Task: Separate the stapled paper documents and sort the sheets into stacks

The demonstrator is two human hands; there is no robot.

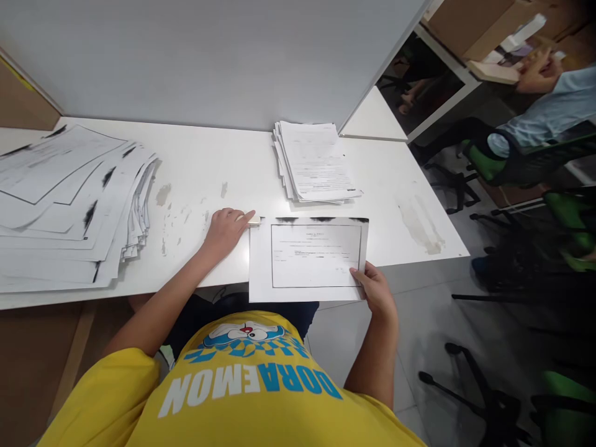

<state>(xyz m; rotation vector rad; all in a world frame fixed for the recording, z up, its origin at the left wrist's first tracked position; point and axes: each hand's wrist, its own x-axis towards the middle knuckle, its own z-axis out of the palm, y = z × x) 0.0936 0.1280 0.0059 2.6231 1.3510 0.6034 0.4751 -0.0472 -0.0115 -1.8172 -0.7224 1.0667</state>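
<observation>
My right hand grips the lower right corner of a printed sheet that lies flat and hangs partly over the front edge of the white table. My left hand rests on the table just left of the sheet's top left corner, its fingers closed over a small pale object that I cannot identify. A neat stack of printed papers lies just beyond the sheet.
A large fanned pile of papers covers the table's left side. A grey partition stands behind the table. At the right are green office chairs and another person's arm near cardboard boxes.
</observation>
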